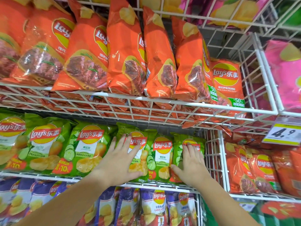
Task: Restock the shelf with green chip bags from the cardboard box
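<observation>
Several green chip bags stand in a row on the middle white wire shelf [65, 178]. My left hand [120, 162] lies flat with fingers spread on one green bag [140, 136]. My right hand [191, 162] presses flat on the rightmost green bag [179, 144], next to the shelf's wire side wall. Another green bag [162, 158] stands between the two hands. Neither hand grips anything. The cardboard box is out of view.
Orange chip bags [127, 51] fill the wire shelf above, purple-blue bags [153, 207] the shelf below. More orange bags [260, 168] sit in the basket to the right under a price tag [284, 132]. Pink bags [286, 74] hang at upper right.
</observation>
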